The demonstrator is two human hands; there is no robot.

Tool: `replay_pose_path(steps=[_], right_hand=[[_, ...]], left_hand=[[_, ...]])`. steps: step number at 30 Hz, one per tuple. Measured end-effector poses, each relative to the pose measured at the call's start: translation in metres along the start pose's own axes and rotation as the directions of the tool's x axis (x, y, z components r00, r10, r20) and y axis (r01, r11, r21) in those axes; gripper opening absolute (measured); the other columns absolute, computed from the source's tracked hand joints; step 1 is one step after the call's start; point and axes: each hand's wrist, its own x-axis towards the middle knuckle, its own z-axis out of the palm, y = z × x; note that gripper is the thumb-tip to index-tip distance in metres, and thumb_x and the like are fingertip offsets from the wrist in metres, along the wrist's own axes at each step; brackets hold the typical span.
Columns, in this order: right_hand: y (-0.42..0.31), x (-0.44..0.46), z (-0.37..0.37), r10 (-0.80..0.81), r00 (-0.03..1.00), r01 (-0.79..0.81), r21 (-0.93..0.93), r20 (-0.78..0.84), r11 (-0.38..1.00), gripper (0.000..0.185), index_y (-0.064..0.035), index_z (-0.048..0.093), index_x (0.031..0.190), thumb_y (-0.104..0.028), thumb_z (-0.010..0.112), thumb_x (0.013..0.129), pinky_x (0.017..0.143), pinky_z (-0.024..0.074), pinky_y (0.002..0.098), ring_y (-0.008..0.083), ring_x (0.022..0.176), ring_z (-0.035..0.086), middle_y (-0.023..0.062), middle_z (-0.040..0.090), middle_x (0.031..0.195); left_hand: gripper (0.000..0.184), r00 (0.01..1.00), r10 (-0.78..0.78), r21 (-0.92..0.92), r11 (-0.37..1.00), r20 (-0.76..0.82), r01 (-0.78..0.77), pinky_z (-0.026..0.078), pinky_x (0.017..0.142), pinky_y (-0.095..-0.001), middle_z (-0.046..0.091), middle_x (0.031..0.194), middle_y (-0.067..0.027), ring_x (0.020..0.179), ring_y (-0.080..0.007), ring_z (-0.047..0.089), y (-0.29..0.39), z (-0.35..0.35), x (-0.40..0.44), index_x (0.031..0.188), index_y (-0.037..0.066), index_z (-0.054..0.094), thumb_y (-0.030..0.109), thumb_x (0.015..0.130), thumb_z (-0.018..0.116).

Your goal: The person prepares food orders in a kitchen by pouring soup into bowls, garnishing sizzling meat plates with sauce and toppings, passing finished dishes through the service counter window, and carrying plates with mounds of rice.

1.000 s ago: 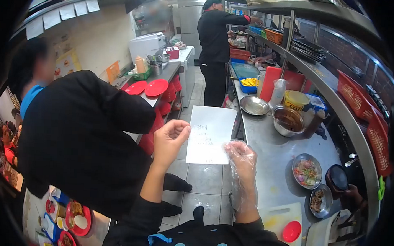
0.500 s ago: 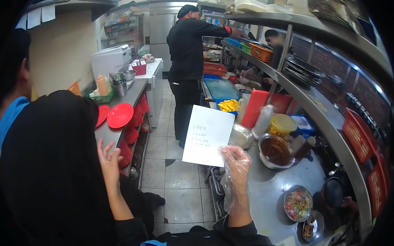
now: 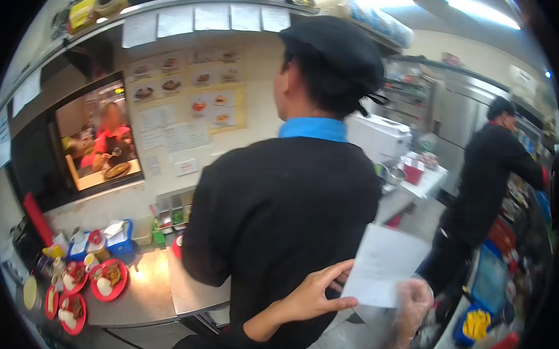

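Note:
A white sheet of paper (image 3: 384, 264) with faint handwriting is held up in front of me. Its lower right corner is pinched in my right hand (image 3: 414, 302), which wears a clear plastic glove and looks blurred. My left hand (image 3: 318, 293) is bare, with thumb and fingers apart at the paper's left edge; whether the fingertips touch it is hard to tell. Just beyond my hands stands a co-worker in black (image 3: 297, 206) with a blue collar, back turned to me.
Red plates of food (image 3: 123, 285) sit on the steel counter (image 3: 149, 287) at left, near blue bins (image 3: 124, 246). A serving window (image 3: 99, 131) opens above them. Another person in black (image 3: 483, 169) stands at right, by a container of yellow pieces (image 3: 475, 326).
My view has swung left toward the counter and serving window. The paper stays in my right hand, and my left hand has come close to its left edge.

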Motion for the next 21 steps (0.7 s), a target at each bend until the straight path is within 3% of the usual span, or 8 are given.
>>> replay_pose_path(steps=[3,7,8,13,15,18,20,21], right_hand=[[-0.007,0.024,0.033,-0.318,0.872,0.332,0.027,0.371,0.943,0.006,0.0034,0.058,0.074,0.0,0.062,0.071,0.06,0.0471,0.024,0.0149,0.064,0.057,0.0076,0.059,0.075],[-0.04,0.009,0.11,-0.345,0.743,-0.187,0.673,0.573,0.715,0.061,0.0056,0.06,0.101,-0.035,0.083,0.062,0.076,0.0477,0.0318,0.0207,0.088,0.061,0.0128,0.063,0.094],[-0.015,-0.005,0.123,-0.463,0.703,0.037,0.623,0.539,0.781,0.067,0.0084,0.056,0.109,-0.029,0.084,0.061,0.076,0.0487,0.0328,0.0227,0.087,0.062,0.0175,0.062,0.1],[-0.064,-0.109,0.239,0.021,0.531,-0.674,0.406,0.847,0.617,0.025,0.0085,0.061,0.1,-0.003,0.067,0.079,0.065,0.0522,0.0267,0.0153,0.074,0.063,0.0119,0.066,0.085],[-0.072,-0.151,0.297,0.025,0.377,-0.734,0.282,0.926,0.618,0.019,0.0063,0.062,0.099,-0.002,0.064,0.082,0.061,0.0506,0.0249,0.0117,0.07,0.062,0.0088,0.065,0.081],[-0.105,-0.19,0.41,-0.273,0.118,-0.788,0.258,0.955,0.56,0.018,0.0064,0.062,0.095,-0.004,0.064,0.081,0.056,0.0504,0.0254,0.0125,0.065,0.06,0.009,0.063,0.077],[-0.11,-0.19,0.502,-0.506,-0.16,-0.216,0.47,0.848,0.856,0.021,-0.0011,0.067,0.089,-0.017,0.068,0.076,0.065,0.0495,0.0342,0.018,0.065,0.059,0.0074,0.064,0.079],[-0.097,-0.204,0.585,-0.671,-0.221,0.24,0.706,0.708,0.666,0.018,-0.0078,0.068,0.086,-0.023,0.064,0.077,0.071,0.0481,0.0352,0.0221,0.069,0.059,0.0079,0.063,0.082]], left_hand=[[0.028,0.899,0.275,0.417,0.901,-0.34,-0.118,0.05,0.062,-0.0241,0.066,0.085,-0.0108,0.07,-0.016,0.063,0.032,-0.016,-0.001,0.099,-0.003,0.063,0.007,0.074,0.072],[0.02,0.706,0.438,0.408,0.884,-0.557,-0.227,0.05,0.062,-0.025,0.065,0.083,-0.0129,0.071,-0.017,0.063,0.047,-0.04,-0.037,0.09,-0.002,0.064,-0.007,0.071,0.07],[0.019,0.63,0.464,0.429,0.876,-0.622,-0.221,0.049,0.061,-0.0246,0.065,0.082,-0.0126,0.07,-0.0163,0.062,0.051,-0.045,-0.05,0.089,-0.002,0.064,-0.007,0.072,0.07],[0.018,0.254,0.49,0.467,0.871,-0.834,-0.15,0.048,0.062,-0.024,0.064,0.081,-0.0092,0.069,-0.0141,0.059,0.055,-0.099,-0.144,0.089,-0.001,0.064,0.0,0.073,0.072],[0.033,-0.028,0.462,0.461,0.887,-0.887,0.033,0.047,0.067,-0.0238,0.06,0.094,-0.0096,0.081,-0.0137,0.057,0.069,-0.127,-0.195,0.103,-0.001,0.058,0.007,0.074,0.073],[0.048,-0.122,0.507,0.468,0.848,-0.853,0.25,0.045,0.073,-0.0232,0.051,0.111,-0.0108,0.092,-0.0141,0.053,0.114,-0.164,-0.279,0.12,0.0,0.044,0.01,0.078,0.066],[0.049,-0.261,0.48,0.391,0.86,-0.837,0.328,0.044,0.074,-0.0235,0.049,0.11,-0.0092,0.09,-0.0129,0.052,0.14,-0.168,-0.34,0.123,0.002,0.042,0.009,0.079,0.062],[0.046,-0.33,0.491,0.388,0.86,-0.806,0.332,0.044,0.073,-0.0238,0.049,0.108,-0.0082,0.087,-0.0123,0.052,0.153,-0.166,-0.363,0.122,0.003,0.043,0.009,0.08,0.061]])
